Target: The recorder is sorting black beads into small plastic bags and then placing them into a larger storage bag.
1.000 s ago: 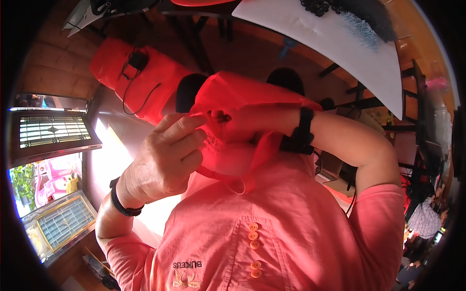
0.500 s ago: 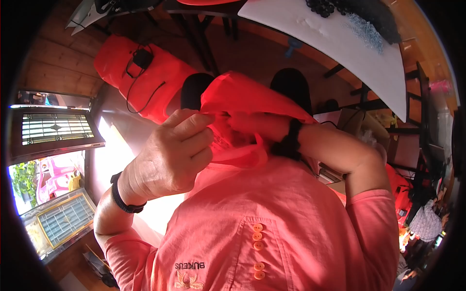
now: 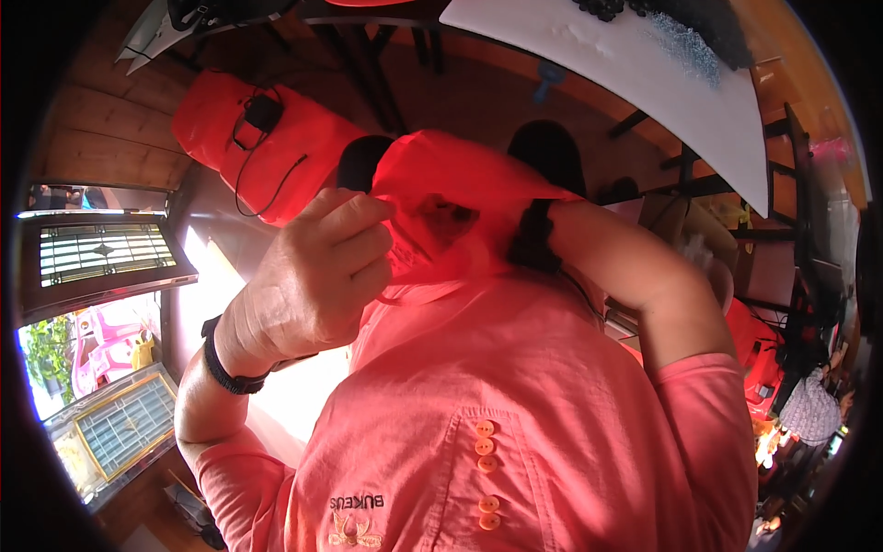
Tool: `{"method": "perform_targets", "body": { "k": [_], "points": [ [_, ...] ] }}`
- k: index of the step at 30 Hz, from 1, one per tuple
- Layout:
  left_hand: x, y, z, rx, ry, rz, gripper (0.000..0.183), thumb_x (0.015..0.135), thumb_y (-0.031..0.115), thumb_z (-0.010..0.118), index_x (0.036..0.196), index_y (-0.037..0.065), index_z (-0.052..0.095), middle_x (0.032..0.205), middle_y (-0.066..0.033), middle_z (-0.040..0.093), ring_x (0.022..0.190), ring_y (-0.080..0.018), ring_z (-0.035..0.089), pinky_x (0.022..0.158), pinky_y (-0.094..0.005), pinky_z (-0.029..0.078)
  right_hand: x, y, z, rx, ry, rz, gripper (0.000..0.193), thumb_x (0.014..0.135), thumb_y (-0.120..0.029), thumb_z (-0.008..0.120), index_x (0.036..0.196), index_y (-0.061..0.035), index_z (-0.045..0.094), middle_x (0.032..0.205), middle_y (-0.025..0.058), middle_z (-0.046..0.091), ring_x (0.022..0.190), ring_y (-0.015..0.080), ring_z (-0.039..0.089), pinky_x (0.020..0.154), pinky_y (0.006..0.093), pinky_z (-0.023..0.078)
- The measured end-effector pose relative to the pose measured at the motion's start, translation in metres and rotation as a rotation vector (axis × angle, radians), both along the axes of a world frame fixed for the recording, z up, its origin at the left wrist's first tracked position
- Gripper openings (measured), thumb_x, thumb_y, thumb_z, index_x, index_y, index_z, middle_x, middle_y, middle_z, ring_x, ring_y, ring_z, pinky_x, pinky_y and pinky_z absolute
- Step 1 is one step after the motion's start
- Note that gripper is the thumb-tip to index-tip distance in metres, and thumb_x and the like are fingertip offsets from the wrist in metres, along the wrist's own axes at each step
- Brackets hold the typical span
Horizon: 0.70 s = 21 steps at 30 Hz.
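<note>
A bright red plastic bag (image 3: pixel 460 170) lies across my lap, its mouth gaping toward me. The fingers of my left hand (image 3: pixel 336 262) are curled closed on the left edge of that opening. My right forearm (image 3: pixel 625 244) reaches in from the right, with a black band (image 3: pixel 533 237) at the wrist. Past the band, my right hand is inside the bag and its fingers are hidden. A dark patch shows in the bag's opening, but I cannot make out what it is.
Beyond my left knee lies another red plastic-covered bundle (image 3: pixel 313 129), with a black adapter (image 3: pixel 263 112) and cable on it. A white tabletop (image 3: pixel 625 83) holding dark and bluish beads stands at the far right. Framed glass panels (image 3: pixel 110 248) are on the left.
My right hand has gone deeper and its fingers no longer show. The bag's mouth has opened wider. My left hand has shifted slightly left, still gripping the edge.
</note>
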<state>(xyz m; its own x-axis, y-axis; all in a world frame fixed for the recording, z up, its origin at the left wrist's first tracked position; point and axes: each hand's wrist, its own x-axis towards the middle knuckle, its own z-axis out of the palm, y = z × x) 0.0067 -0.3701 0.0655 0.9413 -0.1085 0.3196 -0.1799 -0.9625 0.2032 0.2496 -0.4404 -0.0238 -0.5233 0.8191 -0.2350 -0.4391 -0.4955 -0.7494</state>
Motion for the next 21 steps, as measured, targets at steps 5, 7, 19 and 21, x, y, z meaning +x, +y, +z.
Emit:
{"method": "perform_targets", "body": {
  "k": [5, 7, 19, 21],
  "points": [
    [0.001, 0.006, 0.002, 0.043, 0.002, 0.070, 0.022, 0.048, 0.007, 0.061, 0.067, 0.000, 0.052, 0.080, -0.0097, 0.057, 0.092, -0.0313, 0.063, 0.074, -0.0420, 0.051, 0.001, 0.011, -0.005, -0.087, 0.244, 0.132, 0.011, 0.092, -0.012, 0.060, 0.102, -0.0081, 0.061, 0.090, -0.0009, 0.058, 0.079, 0.0105, 0.059, 0.069, 0.0280, 0.049],
    [0.003, 0.006, 0.005, 0.050, -0.003, 0.068, 0.023, 0.048, 0.008, 0.061, 0.067, 0.000, 0.053, 0.082, -0.0106, 0.058, 0.093, -0.0319, 0.063, 0.075, -0.0425, 0.052, -0.030, -0.003, -0.024, 0.409, -0.579, -0.221, 0.012, 0.092, -0.011, 0.057, 0.101, -0.0068, 0.063, 0.087, 0.0003, 0.062, 0.079, 0.0108, 0.061, 0.067, 0.0275, 0.049],
    [-0.012, 0.002, 0.013, 0.071, -0.058, 0.108, 0.026, 0.044, 0.009, 0.062, 0.063, -0.002, 0.048, 0.099, -0.0195, 0.064, 0.099, -0.0394, 0.063, 0.072, -0.0460, 0.054, -0.050, -0.012, -0.027, 0.575, -1.393, 0.217, 0.028, 0.077, -0.003, 0.062, 0.103, -0.0021, 0.069, 0.096, 0.0154, 0.070, 0.092, 0.0268, 0.069, 0.074, 0.0365, 0.053],
    [-0.012, 0.004, 0.011, 0.057, -0.075, 0.083, 0.028, 0.043, 0.006, 0.064, 0.061, -0.001, 0.045, 0.100, -0.0208, 0.065, 0.100, -0.0419, 0.063, 0.069, -0.0471, 0.053, -0.047, -0.019, -0.037, 0.633, -1.339, 0.129, 0.025, 0.078, -0.008, 0.065, 0.102, -0.0042, 0.070, 0.099, 0.0126, 0.069, 0.091, 0.0269, 0.068, 0.075, 0.0362, 0.053]
  ]
}}
